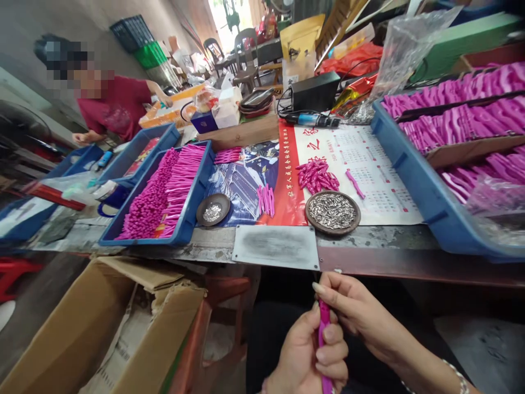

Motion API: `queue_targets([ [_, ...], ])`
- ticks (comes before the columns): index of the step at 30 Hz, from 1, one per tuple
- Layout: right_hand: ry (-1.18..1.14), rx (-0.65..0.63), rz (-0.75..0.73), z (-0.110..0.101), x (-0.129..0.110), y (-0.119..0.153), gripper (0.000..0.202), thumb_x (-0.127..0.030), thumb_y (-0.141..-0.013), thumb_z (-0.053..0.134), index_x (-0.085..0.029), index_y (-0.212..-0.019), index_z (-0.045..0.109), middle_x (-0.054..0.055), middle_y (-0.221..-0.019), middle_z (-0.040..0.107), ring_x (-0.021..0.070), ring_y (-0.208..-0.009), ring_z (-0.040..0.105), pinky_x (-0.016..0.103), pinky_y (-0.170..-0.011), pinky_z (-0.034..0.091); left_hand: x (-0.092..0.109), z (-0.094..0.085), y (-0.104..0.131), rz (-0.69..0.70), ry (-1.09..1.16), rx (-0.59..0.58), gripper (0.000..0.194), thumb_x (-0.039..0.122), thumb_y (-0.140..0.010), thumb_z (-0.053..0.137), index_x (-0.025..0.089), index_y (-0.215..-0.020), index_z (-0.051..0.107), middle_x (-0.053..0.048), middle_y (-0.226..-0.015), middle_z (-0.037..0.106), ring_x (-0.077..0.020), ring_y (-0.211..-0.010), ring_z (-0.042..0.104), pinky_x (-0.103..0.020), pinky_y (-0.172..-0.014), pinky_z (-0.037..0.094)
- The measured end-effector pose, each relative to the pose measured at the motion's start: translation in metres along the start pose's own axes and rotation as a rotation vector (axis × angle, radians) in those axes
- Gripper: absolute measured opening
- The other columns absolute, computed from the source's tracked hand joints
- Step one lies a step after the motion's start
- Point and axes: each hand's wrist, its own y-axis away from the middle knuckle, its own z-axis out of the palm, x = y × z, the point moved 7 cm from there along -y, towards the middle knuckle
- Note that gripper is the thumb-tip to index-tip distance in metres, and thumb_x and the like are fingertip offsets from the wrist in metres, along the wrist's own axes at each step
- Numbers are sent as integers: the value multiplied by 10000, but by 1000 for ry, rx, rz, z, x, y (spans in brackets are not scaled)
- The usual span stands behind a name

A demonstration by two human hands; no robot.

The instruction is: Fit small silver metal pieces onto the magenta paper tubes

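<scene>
My left hand (305, 355) is closed around a pink plastic stick (325, 334), fingers wrapped over its shaft, holding it upright below the worktop edge (369, 262). My right hand (348, 306) pinches the upper end of the same stick with its fingertips, so both grips are closed on this 1 part. The stick's top is hidden by my right fingers; its lower end shows under my left hand.

On the worktop directly ahead:
- 1 round dish of small metal pieces (332, 212), near the front edge.
- 1 smaller round dish (213, 209) to the left, with a few metal pieces in it.
- 1 loose heap of short pink parts (316, 175), just behind the larger dish, lying on a printed calendar sheet (369, 158).
- 1 small group of pink sticks (266, 198) between the 2 dishes.
- 1 blue tray of pink parts (164, 191) on the left.
- 1 large blue tray of pink parts (414, 180) on the right.

An open cardboard box (102, 328) stands on the floor at lower left. Another person in a red shirt (115, 109) works at the far left, well apart from my hands.
</scene>
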Motion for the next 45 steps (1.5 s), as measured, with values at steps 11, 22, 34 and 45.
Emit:
queue_targets([
  [11, -136, -109, 43, -1, 7, -3, 394, -516, -782, 707, -130, -839, 649, -90, -489, 423, 5, -372, 211, 159, -356, 127, 1, 3, 3, -27, 8, 55, 277, 228, -708, 794, 81, -796, 577, 85, -579, 374, 21, -384, 211, -78, -347, 156],
  [22, -238, -155, 54, -9, 20, -2, 365, -496, -778, 724, -150, -785, 609, -98, -489, 408, 7, -369, 193, 169, -360, 131, -7, -1, 3, -58, 47, 85, 238, 212, -745, 766, 74, -815, 586, 83, -612, 358, 32, -396, 235, -72, -363, 151],
  [34, -227, 165, -104, -37, 2, 5, 397, -500, -735, 764, -170, -690, 546, -88, -458, 427, 12, -356, 248, 170, -367, 188, -9, -4, 8, -77, 4, 64, 228, 271, -799, 716, 76, -864, 615, 67, -616, 379, 14, -401, 237, -82, -371, 169],
  [45, -106, 44, 70, -6, 23, 6, 522, -577, -691, 757, -196, -621, 407, -85, -417, 454, 12, -329, 295, 118, -303, 163, -3, -17, 9, 25, -283, 170, 254, 348, -818, 683, 102, -832, 620, 30, -596, 485, 9, -369, 254, -116, -356, 126],
])
